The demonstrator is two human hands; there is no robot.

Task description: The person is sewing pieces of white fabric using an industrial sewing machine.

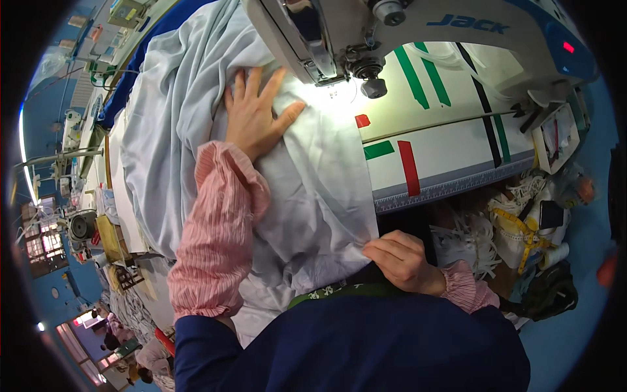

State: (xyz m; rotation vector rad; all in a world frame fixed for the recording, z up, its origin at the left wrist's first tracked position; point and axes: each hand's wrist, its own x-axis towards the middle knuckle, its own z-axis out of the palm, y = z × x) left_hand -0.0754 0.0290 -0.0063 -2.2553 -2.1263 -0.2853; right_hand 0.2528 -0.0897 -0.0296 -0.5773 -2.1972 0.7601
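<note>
Pale grey-white fabric (313, 176) covers the left part of the sewing table and hangs over its front edge towards my lap. My left hand (255, 117) lies flat on it with fingers spread, just left of the needle area. Down at the front edge, my right hand (401, 258) pinches the near right corner of the cloth between thumb and fingers. Above the far part of the fabric stands a white sewing machine (405, 26), its lamp lighting the cloth under the needle. Glare hides the presser foot and the exact stitching spot.
Green, red (409, 168) and black tape strips mark the table right of the cloth. A ruler strip (450, 183) runs along the front edge. To the right are a small tray (556, 138), a yellow tape measure (522, 228), a thread spool (555, 256) and white scraps. Other people work at far left.
</note>
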